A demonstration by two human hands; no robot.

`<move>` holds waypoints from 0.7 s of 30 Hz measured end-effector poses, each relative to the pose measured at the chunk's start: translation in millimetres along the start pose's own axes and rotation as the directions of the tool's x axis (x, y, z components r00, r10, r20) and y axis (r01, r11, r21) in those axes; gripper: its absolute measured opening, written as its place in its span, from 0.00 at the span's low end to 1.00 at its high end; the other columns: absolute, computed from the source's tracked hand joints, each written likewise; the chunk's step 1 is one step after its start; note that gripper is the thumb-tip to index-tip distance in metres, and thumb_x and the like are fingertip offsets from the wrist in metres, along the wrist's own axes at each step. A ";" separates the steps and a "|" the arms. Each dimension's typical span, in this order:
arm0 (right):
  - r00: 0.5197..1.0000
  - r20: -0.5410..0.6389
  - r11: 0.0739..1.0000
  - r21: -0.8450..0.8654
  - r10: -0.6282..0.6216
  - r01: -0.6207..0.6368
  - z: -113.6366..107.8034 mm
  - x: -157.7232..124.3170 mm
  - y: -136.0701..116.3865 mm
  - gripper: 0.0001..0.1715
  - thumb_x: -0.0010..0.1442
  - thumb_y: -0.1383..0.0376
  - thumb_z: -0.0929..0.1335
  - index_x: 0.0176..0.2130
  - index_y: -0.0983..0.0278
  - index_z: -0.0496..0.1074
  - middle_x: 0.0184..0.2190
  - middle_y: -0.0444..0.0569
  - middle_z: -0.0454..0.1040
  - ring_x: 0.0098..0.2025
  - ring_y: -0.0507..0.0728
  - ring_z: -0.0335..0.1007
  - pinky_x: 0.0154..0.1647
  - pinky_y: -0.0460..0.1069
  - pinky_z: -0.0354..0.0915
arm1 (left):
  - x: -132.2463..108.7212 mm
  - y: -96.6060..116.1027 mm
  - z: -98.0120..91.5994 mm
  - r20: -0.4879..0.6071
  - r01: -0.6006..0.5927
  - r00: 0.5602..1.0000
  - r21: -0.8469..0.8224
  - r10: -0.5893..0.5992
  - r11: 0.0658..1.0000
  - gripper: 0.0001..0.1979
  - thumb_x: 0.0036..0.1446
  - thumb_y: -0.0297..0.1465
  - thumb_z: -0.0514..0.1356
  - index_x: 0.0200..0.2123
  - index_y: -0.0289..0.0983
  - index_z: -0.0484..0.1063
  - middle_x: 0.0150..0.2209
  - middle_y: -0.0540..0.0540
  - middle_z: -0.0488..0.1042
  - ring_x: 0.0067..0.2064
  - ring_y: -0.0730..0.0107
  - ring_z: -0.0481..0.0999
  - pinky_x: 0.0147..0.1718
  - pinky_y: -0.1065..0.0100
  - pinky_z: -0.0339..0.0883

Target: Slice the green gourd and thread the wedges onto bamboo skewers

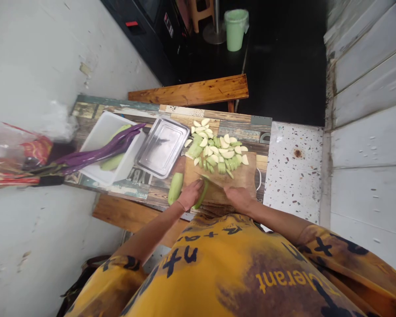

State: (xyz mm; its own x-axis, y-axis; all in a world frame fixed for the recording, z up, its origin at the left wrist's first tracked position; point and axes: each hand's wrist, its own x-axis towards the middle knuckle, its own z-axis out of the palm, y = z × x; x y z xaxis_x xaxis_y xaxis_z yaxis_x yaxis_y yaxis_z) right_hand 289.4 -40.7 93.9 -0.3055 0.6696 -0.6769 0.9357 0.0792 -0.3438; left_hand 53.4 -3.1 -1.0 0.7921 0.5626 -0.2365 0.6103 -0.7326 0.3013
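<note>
My left hand is curled over a green gourd piece on the wooden cutting board, holding it down. My right hand is closed on a knife whose blade lies across the board beside the gourd piece. A heap of cut pale green gourd slices covers the far part of the board and spills onto the table. Another green gourd half lies just left of the board.
A steel tray sits left of the slices. A white tub holds purple eggplants and green gourds. Wooden benches flank the patterned table. A green bin stands far back. White walls close both sides.
</note>
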 end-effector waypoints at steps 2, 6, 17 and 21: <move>0.999 -0.026 1.000 -0.018 -0.026 0.026 0.6 -5.4 -0.3 0.22 0.61 0.69 0.57 0.54 0.69 0.60 0.37 0.58 0.75 0.39 0.61 0.72 0.38 0.51 0.64 | -0.6 1.8 -1.3 0.008 0.024 1.000 0.003 -0.024 1.000 0.19 0.61 0.26 0.45 0.53 0.32 0.64 0.51 0.36 0.66 0.53 0.60 0.64 0.50 0.58 0.63; 0.996 -0.064 0.997 -0.057 -0.064 0.060 7.1 -13.3 -3.2 0.21 0.60 0.72 0.57 0.52 0.70 0.62 0.35 0.58 0.75 0.36 0.60 0.73 0.36 0.50 0.64 | -2.9 3.5 -1.4 0.031 0.040 0.999 0.008 -0.041 0.999 0.18 0.60 0.24 0.46 0.50 0.33 0.67 0.46 0.37 0.69 0.50 0.59 0.66 0.47 0.59 0.65; 1.000 -0.028 0.998 -0.063 -0.011 0.009 18.2 0.2 -6.3 0.16 0.59 0.70 0.57 0.47 0.67 0.64 0.35 0.55 0.76 0.36 0.59 0.73 0.35 0.50 0.65 | -4.1 5.4 -4.8 0.064 0.020 0.998 0.024 -0.021 1.000 0.20 0.60 0.24 0.45 0.55 0.32 0.62 0.52 0.36 0.65 0.52 0.61 0.64 0.49 0.60 0.63; 0.998 -0.064 0.997 -0.073 -0.018 0.013 18.1 -11.2 -9.3 0.18 0.60 0.70 0.57 0.50 0.68 0.63 0.36 0.57 0.76 0.37 0.61 0.73 0.36 0.51 0.65 | -8.0 7.3 -5.7 0.036 0.001 0.999 -0.002 -0.001 1.000 0.20 0.60 0.24 0.45 0.55 0.32 0.60 0.50 0.36 0.65 0.53 0.60 0.63 0.51 0.60 0.61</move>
State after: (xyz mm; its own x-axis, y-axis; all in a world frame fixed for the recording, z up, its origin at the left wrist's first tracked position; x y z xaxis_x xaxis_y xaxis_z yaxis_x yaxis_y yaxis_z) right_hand 280.9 -62.4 93.0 -0.3100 0.7143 -0.6274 0.9420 0.1417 -0.3042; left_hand 51.6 -10.8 8.3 0.7910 0.5489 -0.2703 0.6110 -0.7315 0.3026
